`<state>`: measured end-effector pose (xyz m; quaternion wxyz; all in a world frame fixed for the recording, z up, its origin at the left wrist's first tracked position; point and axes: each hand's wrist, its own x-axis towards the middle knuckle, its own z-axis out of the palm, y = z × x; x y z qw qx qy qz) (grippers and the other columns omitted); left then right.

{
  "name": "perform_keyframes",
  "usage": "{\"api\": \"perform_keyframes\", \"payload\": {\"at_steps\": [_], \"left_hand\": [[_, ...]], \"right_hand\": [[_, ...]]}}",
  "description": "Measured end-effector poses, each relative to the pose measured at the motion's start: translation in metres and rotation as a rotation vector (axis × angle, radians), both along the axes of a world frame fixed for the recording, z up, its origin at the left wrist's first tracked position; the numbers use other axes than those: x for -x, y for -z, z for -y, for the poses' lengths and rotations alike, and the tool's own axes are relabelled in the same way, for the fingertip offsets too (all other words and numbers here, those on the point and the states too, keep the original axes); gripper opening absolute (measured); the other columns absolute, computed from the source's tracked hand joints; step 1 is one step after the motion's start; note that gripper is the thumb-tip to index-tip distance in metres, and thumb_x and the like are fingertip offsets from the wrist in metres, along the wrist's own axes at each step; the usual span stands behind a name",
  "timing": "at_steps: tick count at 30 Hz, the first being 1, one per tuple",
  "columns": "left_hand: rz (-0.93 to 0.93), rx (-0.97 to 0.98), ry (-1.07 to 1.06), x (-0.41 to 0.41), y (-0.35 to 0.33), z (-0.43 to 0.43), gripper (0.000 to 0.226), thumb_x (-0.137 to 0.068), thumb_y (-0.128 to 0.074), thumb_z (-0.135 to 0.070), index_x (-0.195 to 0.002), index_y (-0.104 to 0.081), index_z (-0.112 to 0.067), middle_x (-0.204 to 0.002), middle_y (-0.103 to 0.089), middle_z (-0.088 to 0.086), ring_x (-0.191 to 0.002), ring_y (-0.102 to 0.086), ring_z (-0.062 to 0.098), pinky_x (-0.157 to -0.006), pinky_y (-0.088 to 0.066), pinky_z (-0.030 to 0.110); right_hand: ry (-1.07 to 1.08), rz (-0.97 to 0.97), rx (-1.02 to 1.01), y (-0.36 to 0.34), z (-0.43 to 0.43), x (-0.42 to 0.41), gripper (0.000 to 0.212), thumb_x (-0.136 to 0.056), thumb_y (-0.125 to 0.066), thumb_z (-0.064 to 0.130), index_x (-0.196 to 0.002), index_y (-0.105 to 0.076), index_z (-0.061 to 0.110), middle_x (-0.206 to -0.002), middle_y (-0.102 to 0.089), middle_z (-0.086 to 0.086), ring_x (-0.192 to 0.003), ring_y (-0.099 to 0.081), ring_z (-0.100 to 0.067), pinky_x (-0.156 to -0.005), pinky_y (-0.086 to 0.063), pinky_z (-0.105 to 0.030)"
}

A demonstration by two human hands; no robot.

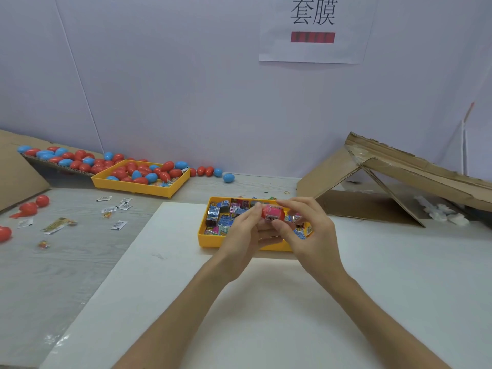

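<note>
The red egg point(272, 213) is in the air, just above the yellow tray point(210, 242), and both hands are closed on it. The left hand point(243, 233) pinches its left end with the fingertips, and the right hand point(308, 230) holds the other end between thumb and forefinger. A printed film point(271, 217) seems to sit around the middle of the egg, but it is too small to tell if it lies straight. The main risk, I think, is slipping. The egg looks smooth and round, and only fingertips hold it, so a push on the film from one side could squeeze it out of the grip. It would then fall among the folded films point(222, 213) in the tray, or roll away over the white board point(239, 302). A second risk is the film itself: if it is pulled unevenly, it may go on crooked, wrinkle or tear. Also, too strong pressure at the two ends could open the egg at its seam, if it has one; this I cannot see.
</note>
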<state>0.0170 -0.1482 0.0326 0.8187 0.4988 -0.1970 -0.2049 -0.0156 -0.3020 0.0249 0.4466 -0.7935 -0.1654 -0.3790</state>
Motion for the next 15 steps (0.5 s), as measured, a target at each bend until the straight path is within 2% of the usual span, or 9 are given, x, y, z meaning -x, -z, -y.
{"api": "perform_keyframes", "payload": {"at_steps": [4,8,10,12,15], "left_hand": [[-0.089,0.068,0.061,-0.0028,0.0004,-0.0034,0.047,-0.107,-0.031,-0.04,-0.128,-0.058,-0.007,-0.112,-0.073,0.023,-0.11,-0.07,0.031,-0.093,-0.058,0.038],[-0.068,-0.02,0.01,-0.0031,0.002,-0.0002,0.044,-0.109,-0.031,-0.038,-0.125,-0.061,-0.011,-0.115,-0.073,0.018,-0.105,-0.072,0.029,-0.089,-0.059,0.037],[-0.049,-0.038,-0.054,-0.0046,0.0013,-0.0002,0.037,-0.107,-0.04,-0.036,-0.12,-0.064,-0.012,-0.11,-0.074,0.015,-0.097,-0.073,0.024,-0.083,-0.06,0.033],[-0.022,-0.024,-0.099,-0.0075,0.0003,-0.003,0.029,-0.104,-0.05,-0.03,-0.119,-0.065,-0.01,-0.11,-0.072,0.015,-0.096,-0.072,0.023,-0.083,-0.059,0.032],[0.034,-0.004,-0.138,-0.0097,-0.0022,-0.0078,0.02,-0.096,-0.064,-0.021,-0.114,-0.068,-0.013,-0.105,-0.074,0.009,-0.099,-0.072,0.022,-0.082,-0.058,0.029]], "right_hand": [[-0.046,-0.02,-0.017,0.002,0.0013,-0.0019,0.031,-0.085,-0.075,0.021,-0.115,-0.073,0.016,-0.111,-0.065,0.003,-0.106,-0.064,-0.018,-0.086,-0.053,-0.029],[-0.05,-0.005,-0.029,0.0043,0.0021,-0.004,0.028,-0.087,-0.073,0.023,-0.115,-0.073,0.016,-0.108,-0.068,0.007,-0.103,-0.066,-0.02,-0.081,-0.055,-0.036],[-0.052,-0.011,-0.048,0.0048,0.0033,-0.0042,0.027,-0.088,-0.073,0.023,-0.114,-0.073,0.016,-0.107,-0.07,0.007,-0.101,-0.067,-0.021,-0.079,-0.056,-0.041],[-0.056,-0.033,-0.066,0.0051,0.005,-0.0045,0.027,-0.087,-0.075,0.021,-0.114,-0.072,0.017,-0.105,-0.071,0.007,-0.098,-0.068,-0.021,-0.078,-0.057,-0.043],[-0.083,-0.07,-0.086,0.0041,0.0067,-0.0054,0.031,-0.084,-0.079,0.009,-0.113,-0.072,0.018,-0.102,-0.073,0.009,-0.096,-0.07,-0.019,-0.079,-0.058,-0.037]]}}
